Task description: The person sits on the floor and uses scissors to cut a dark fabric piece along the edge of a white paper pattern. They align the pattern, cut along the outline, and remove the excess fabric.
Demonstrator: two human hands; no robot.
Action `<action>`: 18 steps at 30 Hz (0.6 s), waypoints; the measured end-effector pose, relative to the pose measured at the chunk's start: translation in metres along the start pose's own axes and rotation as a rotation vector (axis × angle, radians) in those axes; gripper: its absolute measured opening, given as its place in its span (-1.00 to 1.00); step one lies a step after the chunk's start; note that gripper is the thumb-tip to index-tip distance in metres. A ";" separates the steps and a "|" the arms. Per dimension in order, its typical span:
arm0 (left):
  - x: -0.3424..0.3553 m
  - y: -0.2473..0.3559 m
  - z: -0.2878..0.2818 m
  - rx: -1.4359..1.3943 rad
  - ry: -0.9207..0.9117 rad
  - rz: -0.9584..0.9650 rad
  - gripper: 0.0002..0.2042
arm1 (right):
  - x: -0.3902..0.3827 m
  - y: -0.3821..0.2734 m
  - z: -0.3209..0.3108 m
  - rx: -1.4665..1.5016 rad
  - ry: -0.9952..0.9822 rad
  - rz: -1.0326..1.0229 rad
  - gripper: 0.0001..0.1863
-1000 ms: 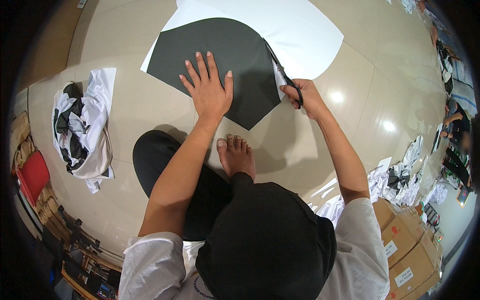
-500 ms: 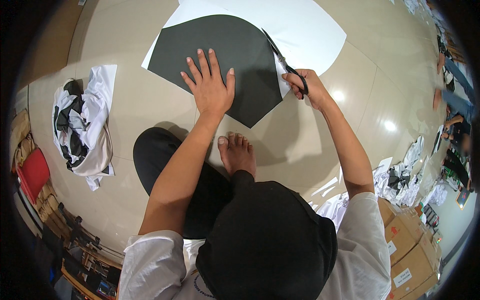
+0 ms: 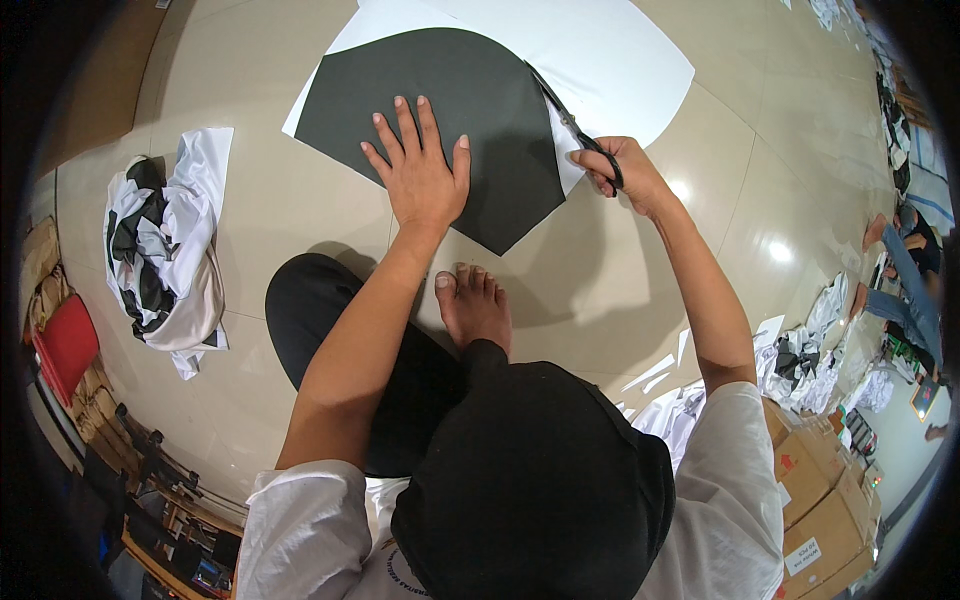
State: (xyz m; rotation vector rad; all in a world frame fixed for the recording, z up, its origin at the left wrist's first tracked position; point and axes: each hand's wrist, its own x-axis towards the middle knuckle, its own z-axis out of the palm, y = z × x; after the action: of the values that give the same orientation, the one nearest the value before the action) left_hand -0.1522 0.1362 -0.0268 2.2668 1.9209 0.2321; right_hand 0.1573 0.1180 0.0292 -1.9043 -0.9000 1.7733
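A dark grey curved fabric piece lies on a larger white piece on the tiled floor. My left hand rests on the dark piece with fingers spread, holding nothing. My right hand grips black-handled scissors at the dark piece's right edge, blades pointing up along the curve, with a narrow white strip showing beside them. My bare foot is just below the fabric.
A crumpled white and black cloth heap lies at left, near a red object. At right are fabric scraps, cardboard boxes and a person in jeans.
My right hand and the scissors have moved slightly up and right along the edge. My left hand shifted slightly upward. The other person's legs have moved along the right rim.
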 end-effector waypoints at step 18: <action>0.000 0.000 0.001 0.013 -0.012 -0.006 -0.21 | 0.012 -0.017 0.000 0.063 -0.020 -0.007 -0.60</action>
State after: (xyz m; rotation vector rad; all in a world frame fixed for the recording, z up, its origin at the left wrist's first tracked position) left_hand -0.1518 0.1357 -0.0274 2.2652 1.9287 0.2049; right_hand 0.1541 0.1383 0.0318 -1.8453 -0.8466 1.7986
